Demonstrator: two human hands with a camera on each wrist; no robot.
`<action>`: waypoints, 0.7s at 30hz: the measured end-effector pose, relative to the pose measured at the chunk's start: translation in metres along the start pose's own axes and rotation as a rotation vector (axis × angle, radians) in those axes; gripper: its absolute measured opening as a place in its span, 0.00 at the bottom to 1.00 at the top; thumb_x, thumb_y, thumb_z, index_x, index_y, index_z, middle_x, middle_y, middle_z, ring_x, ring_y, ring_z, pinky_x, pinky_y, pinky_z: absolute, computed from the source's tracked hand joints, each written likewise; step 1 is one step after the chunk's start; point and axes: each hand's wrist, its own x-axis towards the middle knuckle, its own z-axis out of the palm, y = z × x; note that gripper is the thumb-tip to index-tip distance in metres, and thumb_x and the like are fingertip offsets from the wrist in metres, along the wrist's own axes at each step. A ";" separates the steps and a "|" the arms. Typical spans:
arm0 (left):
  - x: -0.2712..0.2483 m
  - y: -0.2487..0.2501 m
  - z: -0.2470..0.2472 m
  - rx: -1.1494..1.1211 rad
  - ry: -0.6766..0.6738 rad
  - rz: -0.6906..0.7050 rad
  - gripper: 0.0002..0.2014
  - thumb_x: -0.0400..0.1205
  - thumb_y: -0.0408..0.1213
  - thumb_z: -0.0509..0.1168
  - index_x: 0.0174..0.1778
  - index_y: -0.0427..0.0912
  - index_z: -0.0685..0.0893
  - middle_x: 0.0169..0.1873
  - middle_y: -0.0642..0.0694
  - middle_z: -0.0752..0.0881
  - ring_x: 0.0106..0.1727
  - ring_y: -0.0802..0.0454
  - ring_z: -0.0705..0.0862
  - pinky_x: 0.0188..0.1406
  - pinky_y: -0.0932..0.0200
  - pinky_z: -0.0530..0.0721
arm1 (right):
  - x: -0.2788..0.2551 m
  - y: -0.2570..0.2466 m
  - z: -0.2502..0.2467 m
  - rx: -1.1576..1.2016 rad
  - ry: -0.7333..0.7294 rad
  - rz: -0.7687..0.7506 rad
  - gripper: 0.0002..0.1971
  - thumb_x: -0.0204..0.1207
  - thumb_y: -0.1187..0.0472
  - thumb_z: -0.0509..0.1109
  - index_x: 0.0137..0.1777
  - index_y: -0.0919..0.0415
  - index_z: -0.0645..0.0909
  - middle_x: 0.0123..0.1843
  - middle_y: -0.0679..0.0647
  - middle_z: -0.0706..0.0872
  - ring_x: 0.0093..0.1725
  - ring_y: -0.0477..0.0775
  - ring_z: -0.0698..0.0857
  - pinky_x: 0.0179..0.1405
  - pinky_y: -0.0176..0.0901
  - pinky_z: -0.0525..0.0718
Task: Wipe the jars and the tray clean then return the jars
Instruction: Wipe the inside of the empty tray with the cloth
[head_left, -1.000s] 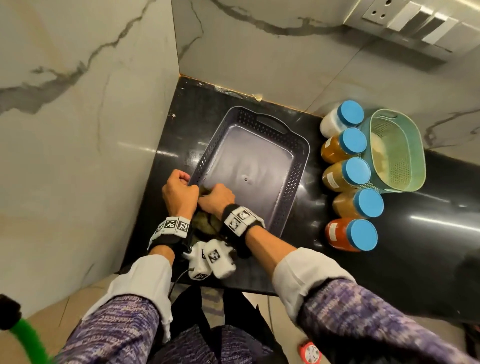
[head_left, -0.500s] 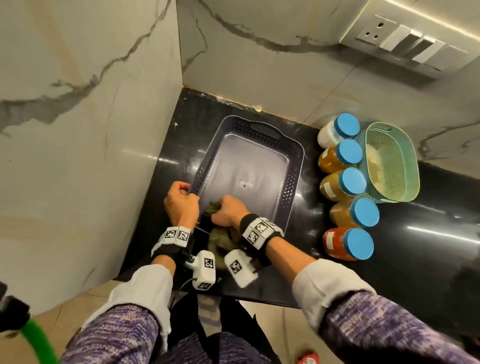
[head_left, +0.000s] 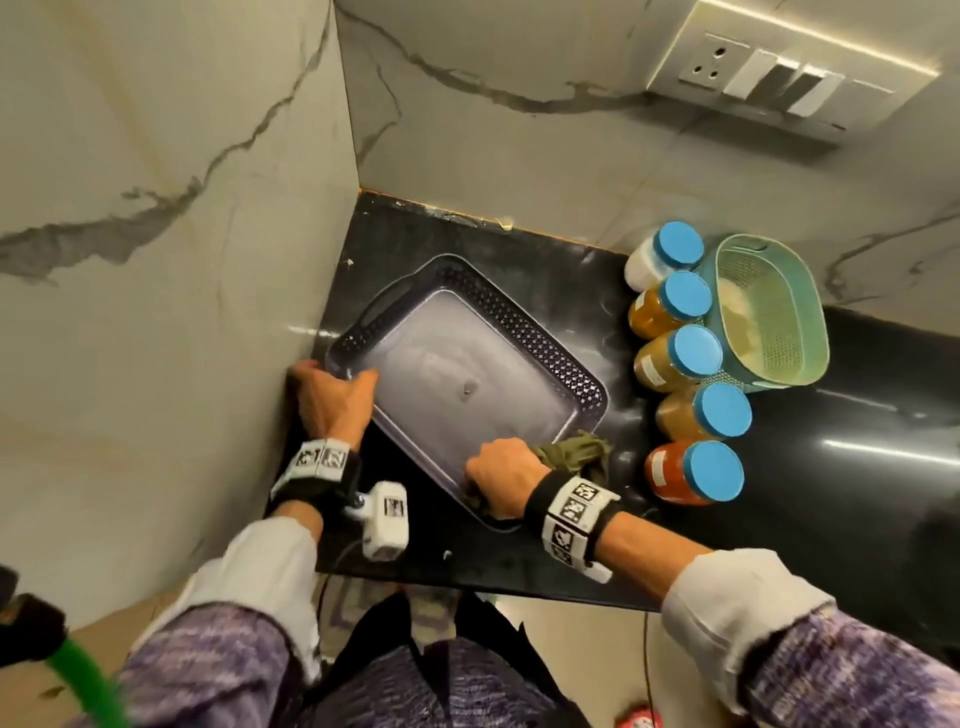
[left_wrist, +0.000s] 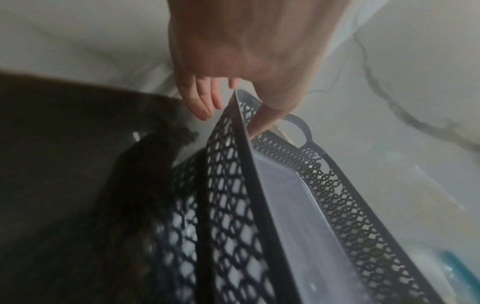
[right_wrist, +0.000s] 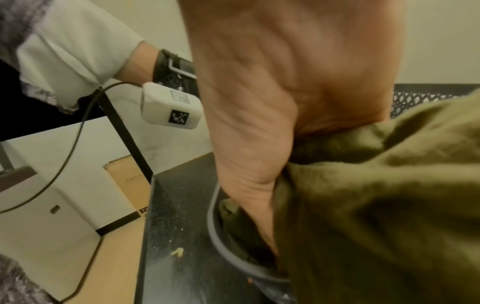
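Tray turned, cloth at its near corner

Turned since a second ago, the tray (head_left: 524, 332) now sits askew on the counter (head_left: 519, 260). Left hand (head_left: 332, 395) grips its left rim, thumb inside. Right hand (head_left: 501, 475) clutches the green cloth (head_left: 574, 452) against the near corner. Five jars (head_left: 680, 358) stand in a row just right of the tray.

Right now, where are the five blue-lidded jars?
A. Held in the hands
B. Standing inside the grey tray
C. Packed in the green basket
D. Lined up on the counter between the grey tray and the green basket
D: the jars stand in a row on the black counter, right of the empty grey tray and beside the green basket.
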 end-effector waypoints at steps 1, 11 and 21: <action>0.005 0.007 0.002 0.038 0.010 0.046 0.34 0.71 0.39 0.79 0.71 0.33 0.74 0.66 0.28 0.84 0.65 0.28 0.84 0.61 0.41 0.81 | -0.006 0.004 0.002 0.000 -0.005 0.005 0.13 0.83 0.54 0.70 0.61 0.58 0.89 0.61 0.62 0.92 0.62 0.70 0.90 0.57 0.55 0.87; 0.027 0.029 0.024 0.358 -0.278 0.618 0.07 0.70 0.25 0.70 0.42 0.35 0.85 0.47 0.32 0.84 0.50 0.30 0.83 0.47 0.40 0.81 | -0.032 0.034 0.025 -0.048 0.018 0.140 0.10 0.83 0.57 0.68 0.55 0.57 0.89 0.57 0.60 0.93 0.58 0.68 0.91 0.46 0.49 0.79; 0.004 -0.011 0.017 0.172 -0.152 0.434 0.08 0.69 0.18 0.66 0.32 0.36 0.81 0.34 0.30 0.85 0.36 0.32 0.82 0.38 0.52 0.72 | -0.026 0.050 0.030 0.192 0.038 0.495 0.14 0.80 0.61 0.70 0.63 0.61 0.87 0.64 0.61 0.91 0.66 0.67 0.89 0.61 0.53 0.86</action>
